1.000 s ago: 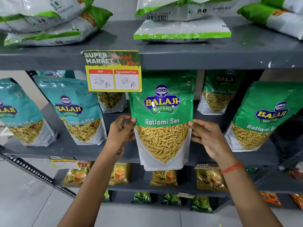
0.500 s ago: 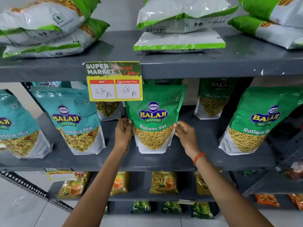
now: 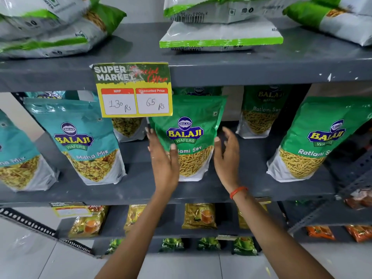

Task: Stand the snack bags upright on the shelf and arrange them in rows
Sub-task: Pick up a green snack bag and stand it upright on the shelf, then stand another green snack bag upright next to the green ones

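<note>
Green Ratlami Sev bag [image 3: 188, 135] upright on shelf [image 3: 251, 188], left hand [image 3: 163, 160] and right hand [image 3: 227, 156] fingers open beside it

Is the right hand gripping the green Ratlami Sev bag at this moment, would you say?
No, the right hand is open beside the Ratlami Sev bag, which stands upright on the shelf.

Green Ratlami Sev bag [image 3: 189, 135] stands upright on the middle shelf [image 3: 251, 178], among other upright bags.
</note>
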A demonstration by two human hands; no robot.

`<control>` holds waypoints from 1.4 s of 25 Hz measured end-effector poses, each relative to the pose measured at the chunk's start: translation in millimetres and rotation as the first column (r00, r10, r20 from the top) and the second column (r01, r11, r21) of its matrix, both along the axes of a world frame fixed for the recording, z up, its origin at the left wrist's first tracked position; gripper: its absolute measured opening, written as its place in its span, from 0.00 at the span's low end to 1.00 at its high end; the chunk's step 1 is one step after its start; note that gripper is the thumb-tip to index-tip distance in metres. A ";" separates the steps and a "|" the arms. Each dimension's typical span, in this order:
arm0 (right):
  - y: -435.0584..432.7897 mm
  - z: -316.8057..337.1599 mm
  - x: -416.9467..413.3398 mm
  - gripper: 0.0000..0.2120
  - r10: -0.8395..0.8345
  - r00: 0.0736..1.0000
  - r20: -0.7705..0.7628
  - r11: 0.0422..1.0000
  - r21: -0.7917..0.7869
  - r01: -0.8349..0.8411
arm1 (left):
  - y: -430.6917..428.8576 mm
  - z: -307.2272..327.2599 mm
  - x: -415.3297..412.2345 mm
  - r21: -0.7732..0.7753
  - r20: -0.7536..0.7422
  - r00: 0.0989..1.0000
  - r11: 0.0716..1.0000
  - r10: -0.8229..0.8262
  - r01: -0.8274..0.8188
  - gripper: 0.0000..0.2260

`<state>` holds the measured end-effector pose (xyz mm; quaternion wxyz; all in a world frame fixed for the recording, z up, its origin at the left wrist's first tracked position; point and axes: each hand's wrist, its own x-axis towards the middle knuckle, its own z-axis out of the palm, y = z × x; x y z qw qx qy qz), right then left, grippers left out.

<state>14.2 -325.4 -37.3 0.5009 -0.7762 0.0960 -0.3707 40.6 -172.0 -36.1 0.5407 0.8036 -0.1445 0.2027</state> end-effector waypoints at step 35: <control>-230.2 -68.7 -106.6 0.36 0.156 0.972 -0.173 0.876 0.479 -0.055 | -228.2 -59.0 -56.6 0.002 -0.567 0.743 0.901 -0.356 0.434 0.35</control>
